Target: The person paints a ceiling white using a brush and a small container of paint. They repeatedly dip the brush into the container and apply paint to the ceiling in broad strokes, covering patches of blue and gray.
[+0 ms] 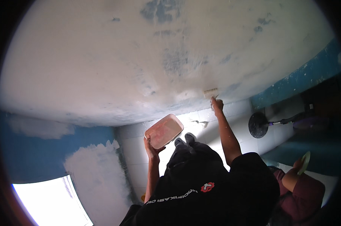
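My left hand (152, 149) grips the near left corner of a shallow rectangular tray (164, 131), pale with pinkish-white smears inside. Ahead and to the right, my right hand (216, 104) is closed round the handle of a flat, wide-ended tool that looks like a paintbrush (211, 92). Its wide end is at the lower part of the wall (102, 64), apparently against it. A streaky off-white coat covers most of this wall, with blue-grey patches showing through. The fingers' far sides are hidden.
White floor tiles (134, 154) lie under my feet. A black pedestal fan base (258, 125) with its pole lies to the right. Behind me on the right, a person in a maroon top (307, 192) holds a pale green round object (304, 162). A bright opening (52, 201) is at lower left.
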Demonstrator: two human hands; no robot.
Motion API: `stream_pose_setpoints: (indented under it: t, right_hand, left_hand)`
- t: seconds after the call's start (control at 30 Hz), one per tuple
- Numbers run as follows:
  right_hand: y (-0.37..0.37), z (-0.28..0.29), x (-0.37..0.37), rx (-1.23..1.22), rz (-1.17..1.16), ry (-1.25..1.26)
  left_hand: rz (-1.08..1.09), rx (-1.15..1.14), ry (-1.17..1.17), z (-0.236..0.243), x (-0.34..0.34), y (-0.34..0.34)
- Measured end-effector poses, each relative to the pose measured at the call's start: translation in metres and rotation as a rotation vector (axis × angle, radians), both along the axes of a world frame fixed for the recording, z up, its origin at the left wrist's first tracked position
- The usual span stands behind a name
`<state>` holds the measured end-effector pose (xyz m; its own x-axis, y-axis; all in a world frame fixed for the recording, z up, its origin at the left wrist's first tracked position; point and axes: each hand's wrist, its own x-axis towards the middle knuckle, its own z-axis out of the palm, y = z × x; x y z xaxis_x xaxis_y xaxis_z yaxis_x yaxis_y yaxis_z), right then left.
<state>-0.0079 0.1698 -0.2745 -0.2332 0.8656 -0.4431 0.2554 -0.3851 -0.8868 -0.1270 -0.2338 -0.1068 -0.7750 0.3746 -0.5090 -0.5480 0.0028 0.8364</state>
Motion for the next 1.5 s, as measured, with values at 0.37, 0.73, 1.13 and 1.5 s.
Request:
stream_pose_setpoints:
  t: [0.37,0.73,1.13,1.5]
  right_hand:
    - [-0.012,0.083,0.029,-0.009,0.101,0.291]
    - [-0.036,0.075,-0.003,0.119,-0.024,0.044]
    - [-0.065,-0.122,-0.04,0.36,0.163,-0.353]
    - [-0.117,0.022,-0.068,0.493,0.015,-0.115]
  left_hand:
    - [-0.048,0.2,0.03,0.001,-0.009,0.002]
    - [-0.035,-0.052,0.079,0.021,0.004,-0.009]
    - [-0.058,-0.118,-0.054,-0.005,-0.003,-0.048]
    - [-0.066,0.009,-0.05,-0.014,-0.012,-0.05]
